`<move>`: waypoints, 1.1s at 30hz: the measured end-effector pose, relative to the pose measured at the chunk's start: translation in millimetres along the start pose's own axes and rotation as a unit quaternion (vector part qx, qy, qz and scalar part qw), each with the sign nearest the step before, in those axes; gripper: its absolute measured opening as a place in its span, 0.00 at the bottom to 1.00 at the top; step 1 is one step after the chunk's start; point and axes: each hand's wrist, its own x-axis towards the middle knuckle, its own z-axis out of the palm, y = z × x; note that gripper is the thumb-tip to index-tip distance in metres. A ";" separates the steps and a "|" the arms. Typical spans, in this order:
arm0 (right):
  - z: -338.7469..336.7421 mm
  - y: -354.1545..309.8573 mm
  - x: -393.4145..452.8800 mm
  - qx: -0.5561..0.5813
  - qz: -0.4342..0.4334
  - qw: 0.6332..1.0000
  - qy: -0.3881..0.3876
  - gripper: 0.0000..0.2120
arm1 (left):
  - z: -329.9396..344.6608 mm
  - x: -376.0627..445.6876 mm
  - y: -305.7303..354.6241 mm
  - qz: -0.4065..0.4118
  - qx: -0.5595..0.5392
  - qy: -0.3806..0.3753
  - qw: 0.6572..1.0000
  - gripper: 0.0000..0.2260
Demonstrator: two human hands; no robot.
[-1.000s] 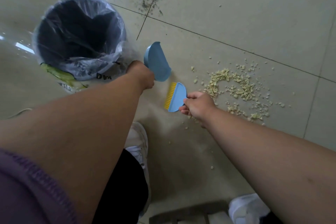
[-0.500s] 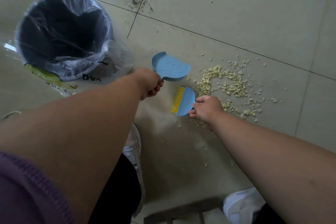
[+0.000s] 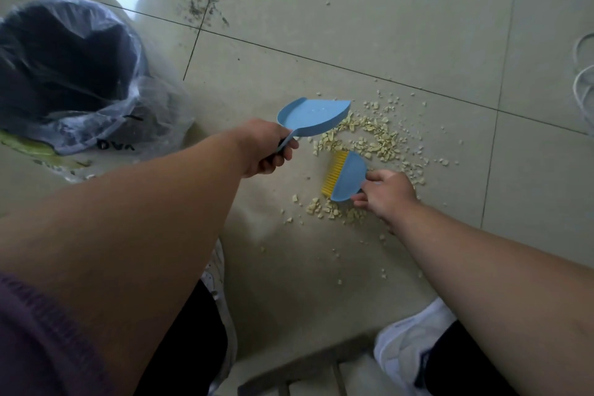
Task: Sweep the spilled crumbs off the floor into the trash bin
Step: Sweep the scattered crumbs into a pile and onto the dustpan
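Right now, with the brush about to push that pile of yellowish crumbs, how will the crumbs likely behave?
The crumbs are small, loose, irregular bits, so they will probably slide easily on the glossy tile floor and scatter, not move together. Strays already lie well beyond the pile. They look light, so the brush may flick some past the dustpan.

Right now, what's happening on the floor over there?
A person is crouched over pale crumbs scattered on the tile floor. The left hand holds a blue dustpan at the edge of the pile; the right hand holds a small blue brush with yellow bristles among the crumbs. The dustpan looks empty. A bag-lined trash bin stands to the left.
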 end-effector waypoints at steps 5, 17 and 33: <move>12.5 -7.9 -9.7 -0.004 -0.028 1.000 -0.012 0.14 | -6.1 -1.4 -1.9 0.009 0.011 -0.010 1.000 0.12; 78.3 -51.0 -10.1 0.002 -0.063 0.996 -0.058 0.11 | -27.8 -7.1 -0.1 0.024 -0.084 -0.028 0.996 0.13; 68.6 -60.8 32.1 0.085 0.018 0.996 -0.014 0.04 | -21.6 13.6 -1.7 0.031 -0.057 0.046 0.997 0.15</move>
